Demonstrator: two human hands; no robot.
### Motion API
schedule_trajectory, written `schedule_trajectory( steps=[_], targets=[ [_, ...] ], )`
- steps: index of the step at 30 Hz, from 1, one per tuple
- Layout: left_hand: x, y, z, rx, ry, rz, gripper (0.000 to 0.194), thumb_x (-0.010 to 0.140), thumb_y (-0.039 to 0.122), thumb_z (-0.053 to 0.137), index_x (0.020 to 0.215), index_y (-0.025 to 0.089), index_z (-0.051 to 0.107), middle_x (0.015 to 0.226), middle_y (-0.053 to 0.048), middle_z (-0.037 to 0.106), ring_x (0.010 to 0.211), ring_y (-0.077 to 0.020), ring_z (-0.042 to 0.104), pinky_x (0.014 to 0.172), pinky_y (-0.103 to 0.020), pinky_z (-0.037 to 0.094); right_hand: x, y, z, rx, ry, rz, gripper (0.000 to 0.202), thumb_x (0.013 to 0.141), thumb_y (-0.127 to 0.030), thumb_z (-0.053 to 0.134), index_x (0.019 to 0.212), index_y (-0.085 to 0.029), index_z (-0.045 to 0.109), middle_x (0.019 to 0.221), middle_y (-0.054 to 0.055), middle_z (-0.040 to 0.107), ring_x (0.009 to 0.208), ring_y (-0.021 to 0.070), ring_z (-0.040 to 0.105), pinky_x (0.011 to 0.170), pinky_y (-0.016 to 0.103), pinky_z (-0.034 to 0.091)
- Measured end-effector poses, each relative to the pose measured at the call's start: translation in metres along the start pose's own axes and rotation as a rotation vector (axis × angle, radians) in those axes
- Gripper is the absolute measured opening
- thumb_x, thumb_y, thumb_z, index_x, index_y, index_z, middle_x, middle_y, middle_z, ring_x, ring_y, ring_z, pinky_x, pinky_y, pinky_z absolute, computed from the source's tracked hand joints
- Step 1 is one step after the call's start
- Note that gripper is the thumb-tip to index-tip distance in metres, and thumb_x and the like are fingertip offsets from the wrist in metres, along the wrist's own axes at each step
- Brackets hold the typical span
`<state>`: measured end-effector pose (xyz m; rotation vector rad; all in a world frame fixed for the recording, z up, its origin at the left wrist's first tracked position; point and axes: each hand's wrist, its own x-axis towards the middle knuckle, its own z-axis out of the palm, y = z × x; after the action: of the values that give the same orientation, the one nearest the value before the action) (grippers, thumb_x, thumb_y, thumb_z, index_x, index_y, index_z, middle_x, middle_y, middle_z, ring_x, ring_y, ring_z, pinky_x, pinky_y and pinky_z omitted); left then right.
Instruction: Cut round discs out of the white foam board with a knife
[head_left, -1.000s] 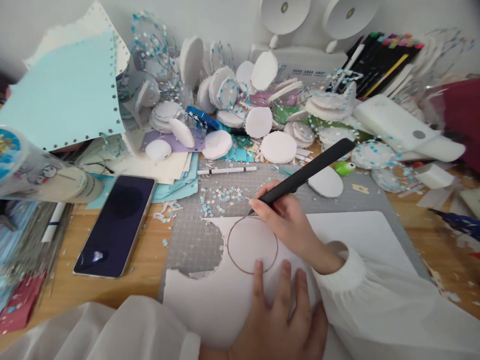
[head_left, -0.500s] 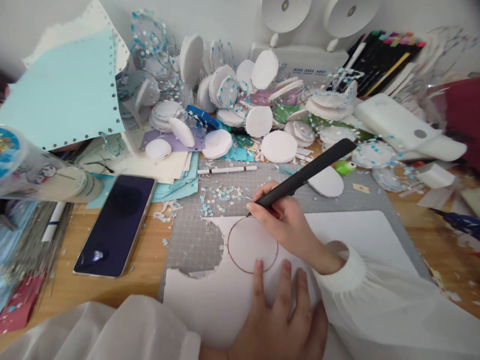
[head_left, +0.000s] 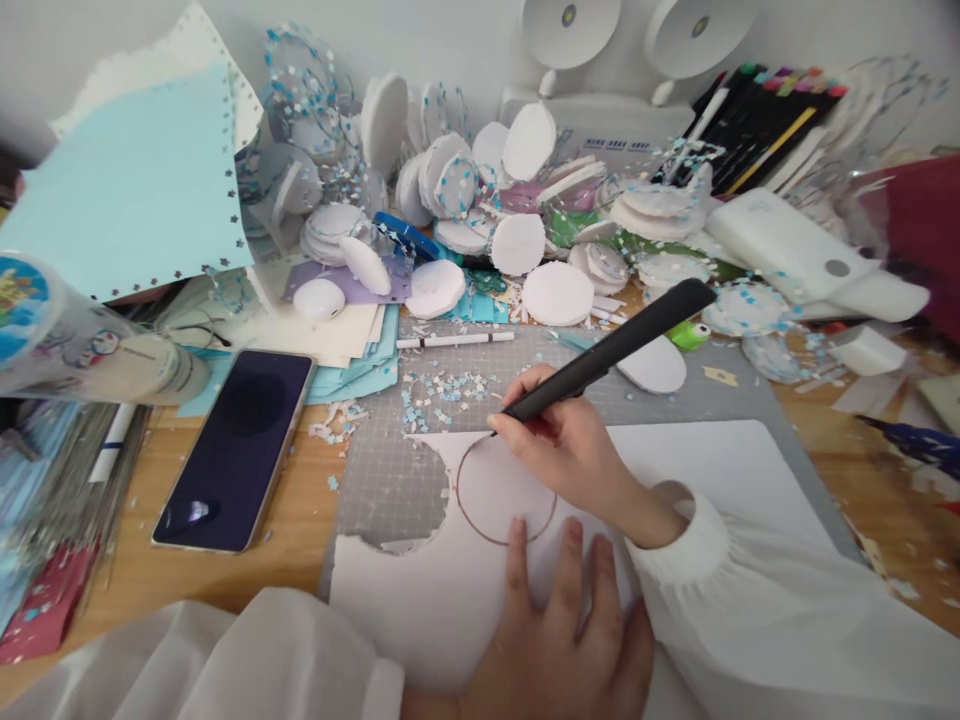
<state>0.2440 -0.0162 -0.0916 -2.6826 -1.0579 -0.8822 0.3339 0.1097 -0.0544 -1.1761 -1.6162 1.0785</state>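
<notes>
My right hand point(head_left: 566, 430) is closed around a thick black pen-shaped tool point(head_left: 611, 345) with a thin dark tip. That tip touches the upper left of a brown circle outline point(head_left: 480, 530) on a white foam board point(head_left: 405, 600). Below the circle, my left hand point(head_left: 559, 625) lies flat with fingers spread, pressing on the board. Rough, curved cut-outs mark the board's left edge. Underneath is a grey gridded cutting mat point(head_left: 382, 470). The right hand covers part of the circle's right side.
White foam discs point(head_left: 559, 292) and blue-star garlands crowd the back. A phone point(head_left: 236, 450) lies left, beside a cup point(head_left: 97, 340) and bundled wires. Small star confetti point(head_left: 442, 395) and a white pen point(head_left: 457, 340) lie on the mat. A white double lamp point(head_left: 574, 30) stands behind.
The tool's tip has shifted slightly left along the top of the circle, and my right hand has moved with it. My left hand stays in place on the board.
</notes>
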Motion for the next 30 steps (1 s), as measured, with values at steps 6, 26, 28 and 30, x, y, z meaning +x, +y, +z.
schedule_trajectory(
  steps=[6, 26, 28, 30],
  targets=[
    [0.0, -0.001, -0.001, 0.015, 0.003, 0.003, 0.021, 0.081, 0.03, 0.066, 0.101, 0.023, 0.067, 0.109, -0.01, 0.069, 0.111, -0.0368, 0.06, 0.104, -0.069, 0.025, 0.001, 0.005, 0.0, 0.012, 0.047, 0.042, 0.015, 0.082, -0.025, 0.062, 0.077, -0.022, 0.048, 0.064, -0.007, 0.042, 0.052, 0.0084, 0.036, 0.046, 0.024, 0.03],
    [0.002, 0.001, 0.004, 0.015, 0.061, 0.0, 0.02, 0.079, 0.029, 0.069, 0.097, 0.02, 0.067, 0.105, -0.011, 0.069, 0.108, -0.0377, 0.061, 0.101, -0.069, 0.028, -0.003, 0.011, -0.002, 0.348, 0.095, 0.172, 0.023, 0.085, -0.037, 0.063, 0.09, -0.025, 0.044, 0.074, -0.005, 0.042, 0.058, 0.0093, 0.036, 0.053, 0.025, 0.032],
    [0.001, 0.001, 0.003, 0.015, 0.054, -0.001, 0.019, 0.08, 0.029, 0.068, 0.097, 0.021, 0.067, 0.107, -0.011, 0.069, 0.109, -0.0374, 0.061, 0.103, -0.068, 0.027, -0.004, 0.006, 0.002, 0.356, 0.07, 0.171, 0.023, 0.086, -0.038, 0.061, 0.089, -0.025, 0.042, 0.076, -0.004, 0.041, 0.06, 0.0105, 0.035, 0.055, 0.026, 0.034],
    [0.0, 0.0, 0.0, 0.018, 0.023, 0.006, 0.019, 0.082, 0.032, 0.064, 0.098, 0.021, 0.067, 0.112, -0.01, 0.068, 0.111, -0.0372, 0.06, 0.104, -0.068, 0.026, -0.002, 0.003, 0.007, 0.341, 0.06, 0.175, 0.023, 0.086, -0.039, 0.059, 0.088, -0.025, 0.041, 0.076, -0.003, 0.04, 0.061, 0.0115, 0.035, 0.056, 0.027, 0.035]
  ],
)
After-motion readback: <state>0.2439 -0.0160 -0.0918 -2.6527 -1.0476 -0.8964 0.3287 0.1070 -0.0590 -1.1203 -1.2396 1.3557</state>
